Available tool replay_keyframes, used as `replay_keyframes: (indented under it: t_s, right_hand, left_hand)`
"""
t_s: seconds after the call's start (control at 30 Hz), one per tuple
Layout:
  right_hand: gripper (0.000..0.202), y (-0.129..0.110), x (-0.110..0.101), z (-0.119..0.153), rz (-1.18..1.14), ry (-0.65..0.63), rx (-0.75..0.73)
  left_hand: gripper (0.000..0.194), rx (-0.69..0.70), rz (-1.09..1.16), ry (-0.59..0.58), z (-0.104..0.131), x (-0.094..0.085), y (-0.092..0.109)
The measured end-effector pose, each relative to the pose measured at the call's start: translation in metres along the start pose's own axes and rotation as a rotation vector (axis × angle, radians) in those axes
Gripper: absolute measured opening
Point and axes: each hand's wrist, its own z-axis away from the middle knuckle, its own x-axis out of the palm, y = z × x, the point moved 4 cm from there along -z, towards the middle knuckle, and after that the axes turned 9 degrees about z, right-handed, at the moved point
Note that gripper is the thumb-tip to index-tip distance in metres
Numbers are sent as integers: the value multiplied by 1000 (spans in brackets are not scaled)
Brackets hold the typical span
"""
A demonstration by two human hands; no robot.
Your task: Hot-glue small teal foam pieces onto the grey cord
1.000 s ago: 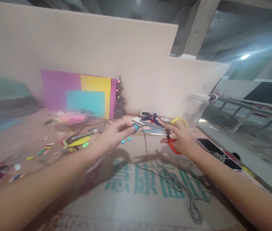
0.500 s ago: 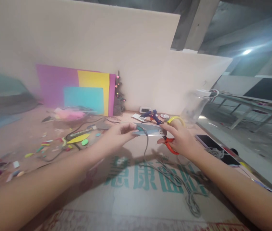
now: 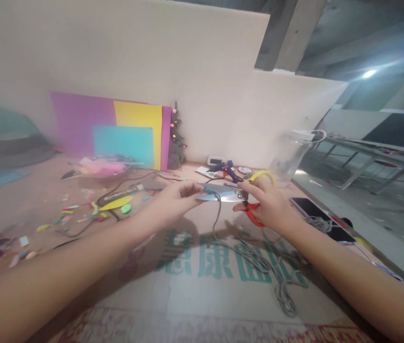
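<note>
My right hand [image 3: 264,200] is closed on scissors [image 3: 255,215] with orange and yellow handles; their blades are apart and point left. My left hand [image 3: 183,197] pinches a grey cord [image 3: 218,209] with a small teal piece [image 3: 209,190] at its end, between the blades. From there the cord hangs down to the table and runs right into a loose bundle [image 3: 285,300]. Whether the blades touch the cord cannot be made out.
Behind the hands lie a blue glue gun [image 3: 228,170] and a white device [image 3: 215,160]. A clear jug [image 3: 287,157] and phones [image 3: 310,209] are at right. Foam scraps [image 3: 66,214], a yellow leaf shape [image 3: 116,203] and coloured sheets [image 3: 123,138] are at left.
The view has shifted slightly. The scissor blades look a little wider apart, and both hands keep nearly the same place and hold.
</note>
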Motion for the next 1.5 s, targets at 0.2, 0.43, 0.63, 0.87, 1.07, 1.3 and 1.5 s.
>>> replay_keyframes:
  t_s: [0.2,0.43,0.63,0.87,1.07,1.3,1.5]
  right_hand:
    - [44,1,2,0,-22,-52,29]
    - [48,2,3,3,-16,-9,-12]
    - [48,2,5,5,7,31,-47]
    - [49,5,6,6,43,35,-76]
    - [46,7,9,9,38,-4,-34]
    - [43,5,9,7,-11,-23,-44]
    - [46,-1,3,1,32,61,-91]
  left_hand:
    - [33,9,12,-16,1,2,0]
    - [36,37,14,-37,1,2,1]
    - [32,24,13,-33,2,1,3]
    - [34,42,-2,-43,0,1,1]
    - [33,67,-41,-31,0,-2,-1]
    - [35,56,-69,-16,-1,-4,-1]
    - [34,46,-54,-30,0,0,-2]
